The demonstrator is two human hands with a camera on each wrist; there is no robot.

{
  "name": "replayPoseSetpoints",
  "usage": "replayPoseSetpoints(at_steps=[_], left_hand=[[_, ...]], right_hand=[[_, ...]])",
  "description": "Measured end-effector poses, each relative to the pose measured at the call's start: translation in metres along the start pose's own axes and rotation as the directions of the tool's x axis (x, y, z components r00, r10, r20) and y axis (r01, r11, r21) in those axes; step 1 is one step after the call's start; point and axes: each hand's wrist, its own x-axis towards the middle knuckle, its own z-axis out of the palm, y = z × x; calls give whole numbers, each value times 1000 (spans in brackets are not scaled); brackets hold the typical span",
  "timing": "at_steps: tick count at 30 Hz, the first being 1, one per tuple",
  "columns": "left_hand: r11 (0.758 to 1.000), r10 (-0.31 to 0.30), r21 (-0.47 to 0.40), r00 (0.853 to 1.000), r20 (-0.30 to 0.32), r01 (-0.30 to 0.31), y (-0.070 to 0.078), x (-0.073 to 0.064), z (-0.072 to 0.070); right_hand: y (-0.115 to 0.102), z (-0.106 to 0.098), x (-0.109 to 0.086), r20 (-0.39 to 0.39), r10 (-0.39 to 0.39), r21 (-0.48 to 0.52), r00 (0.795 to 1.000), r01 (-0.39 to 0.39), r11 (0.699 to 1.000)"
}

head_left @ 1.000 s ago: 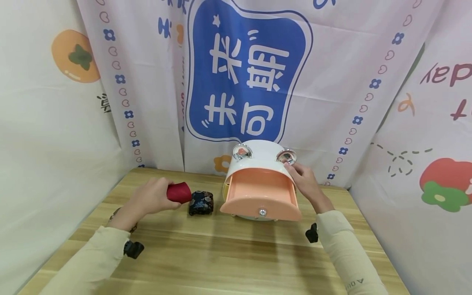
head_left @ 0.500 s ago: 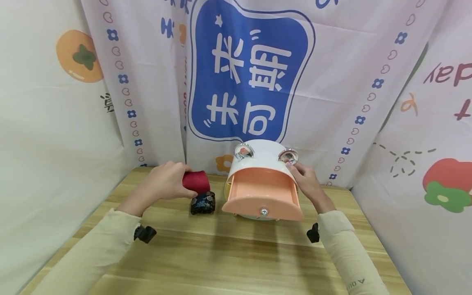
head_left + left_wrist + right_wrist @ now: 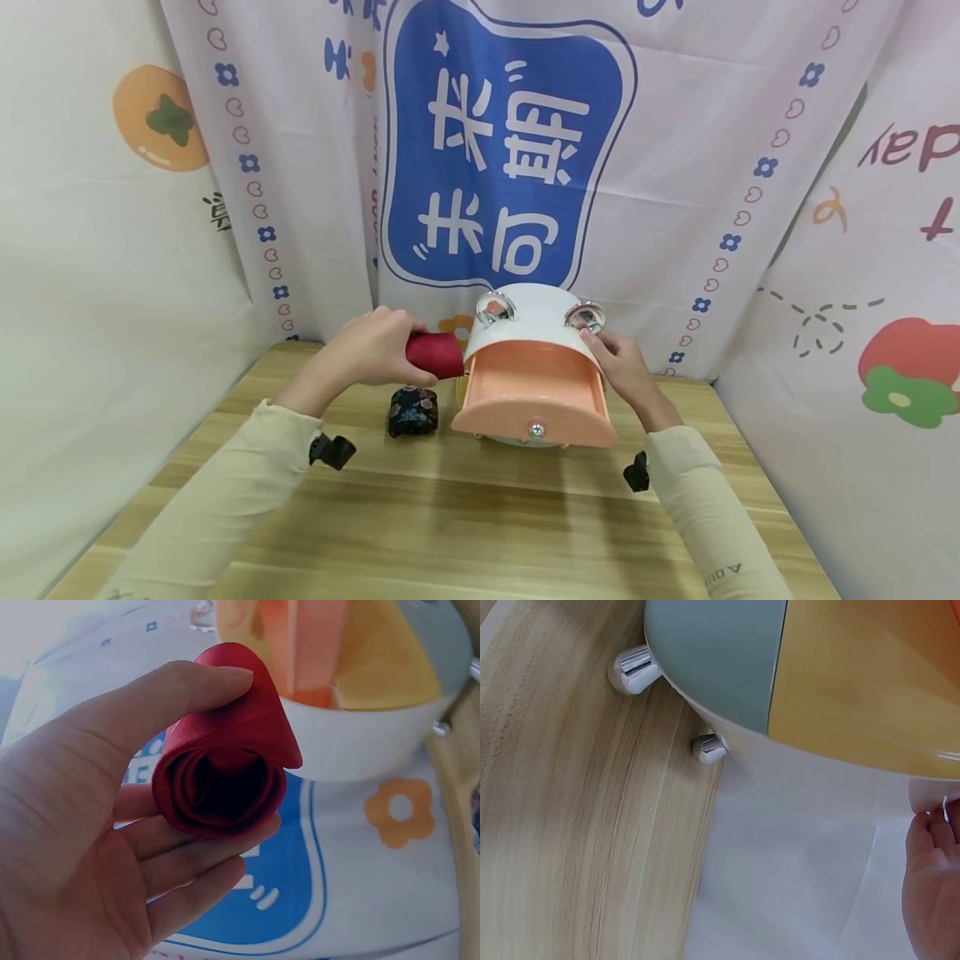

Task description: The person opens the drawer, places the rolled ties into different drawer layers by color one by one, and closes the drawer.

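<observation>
My left hand [image 3: 375, 346] pinches a rolled-up red satin necktie [image 3: 438, 357], thumb on one side and fingers on the other. In the left wrist view the coiled end of this red necktie [image 3: 244, 720] faces the camera. It is held above the table, beside the left side of a white, rounded desktop drawer box [image 3: 534, 307] with round silver eyes. The box's top peach drawer [image 3: 517, 419] is pulled out. My right hand [image 3: 630, 371] rests on the box's right side, thumb near the silver eye [image 3: 585, 317]. The right wrist view shows its fingers [image 3: 939, 836] against the white shell.
A dark floral fabric roll [image 3: 412, 411] lies on the wooden table [image 3: 450, 533], left of the box. Yellow and grey-blue drawer fronts [image 3: 712, 660] show below the peach one. A printed curtain [image 3: 675, 167] hangs close behind the box.
My left hand has carried the red necktie rightward and slightly up, past the dark floral roll to the box's side. My right hand and the pulled-out drawer stay as they were.
</observation>
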Motion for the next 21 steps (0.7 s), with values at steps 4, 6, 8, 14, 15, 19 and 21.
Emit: replayPoseSetpoints(at_steps=[4,6,8,14,15,19,21], left_hand=[[999,38,-20,999,0,-38,12,6,-6],[998,56,-29,998,-1,-56,17,9,-8],[997,73,-37,997,-1,-73,23,12,-9],[993,110,-50,994,3,-110,37,20,-9],[992,115,-50,993,5,-115,39,22,-8],[989,134,-64,991,22,-133,51,31,-5],[987,145,-69,989,31,-142,57,36,-4]], right_hand=[[-1,-1,-1,2,-2,-6,1000,2,1000],[-1,-1,-1,1,-2,-1,1000,2,1000],[-1,-1,0,-3,-2,3,1000,3,1000],[-2,1,2,7,-8,9,1000,8,1000],[-2,2,2,8,-11,11,1000,11,1000],[-1,1,1,-6,-26,16,1000,26,1000],[0,0,1,-11,-28,14,1000,28,999]])
